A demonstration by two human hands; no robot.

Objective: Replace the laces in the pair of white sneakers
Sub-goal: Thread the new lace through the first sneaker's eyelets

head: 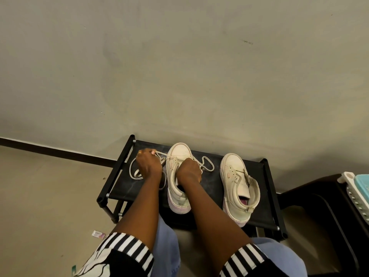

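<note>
Striped sleeves (127,246) and blue jeans (167,246) were closest to where I stood, and both bare forearms reached out over the knees to a low black rack (211,182) set against the wall (179,66). Two white sneakers stood on its fabric top, toes pointing to twelve o'clock. The person worked on the first sneaker (180,149). The left hand (148,164) hovered at that shoe's nine o'clock, knuckles up and fingers drawn together, its fingertips (152,152) pinching one end of the pale lace (162,154), which ran taut from there toward the front eyelets. More lace lay in loose loops on the rack under that hand. The right hand (189,171) sat on top of the shoe's tongue, fingers curled down onto the lace at the eyelets, and a slack loop of it trailed out toward three o'clock. The second sneaker (232,164) stood apart at three o'clock, unlaced, its tongue folded open. A small wrapper (98,234) lay on the floor at eight o'clock of the rack, and a dark chair (311,198) stood at four o'clock.
</note>
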